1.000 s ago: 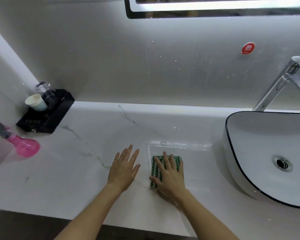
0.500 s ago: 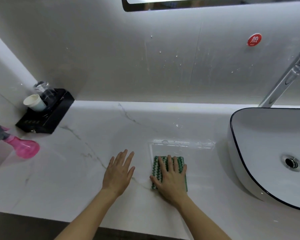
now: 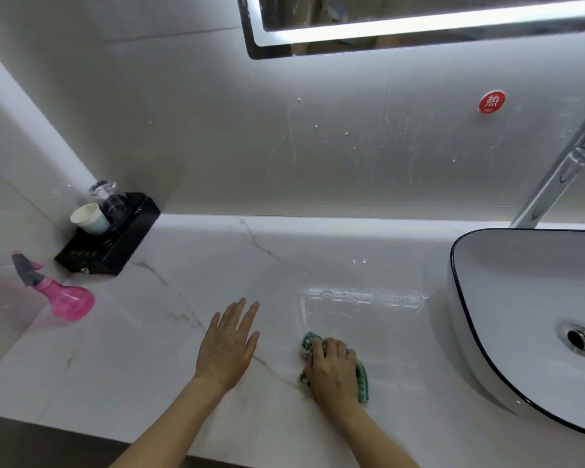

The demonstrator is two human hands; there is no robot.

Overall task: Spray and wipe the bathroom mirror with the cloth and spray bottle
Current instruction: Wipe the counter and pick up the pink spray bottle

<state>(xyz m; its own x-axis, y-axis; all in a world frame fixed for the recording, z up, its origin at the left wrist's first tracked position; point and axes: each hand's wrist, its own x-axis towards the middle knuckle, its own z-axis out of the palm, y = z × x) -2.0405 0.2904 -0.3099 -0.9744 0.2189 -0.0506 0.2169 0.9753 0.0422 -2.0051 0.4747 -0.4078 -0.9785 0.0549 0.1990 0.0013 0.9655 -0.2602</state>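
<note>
A green and white patterned cloth [image 3: 362, 383] lies bunched on the white marble counter [image 3: 149, 349], and my right hand [image 3: 331, 369] is curled over it, gripping it. My left hand [image 3: 228, 342] rests flat on the counter just left of it, fingers spread, holding nothing. A pink spray bottle [image 3: 66, 300] with a grey trigger head stands at the far left of the counter, well away from both hands. The lit-edged mirror [image 3: 419, 21] hangs on the wall above; only its lower edge shows.
A black tray [image 3: 112, 244] with a paper cup [image 3: 90, 218] and an upturned glass [image 3: 110, 197] sits in the back left corner. A white basin [image 3: 520, 315] with a chrome tap [image 3: 554, 177] fills the right side. A red round sticker [image 3: 492, 101] is on the wall.
My right hand's fingers have closed, bunching the cloth that lay flat under the palm. The view has tilted up, showing more of the mirror. My left hand stays flat.
</note>
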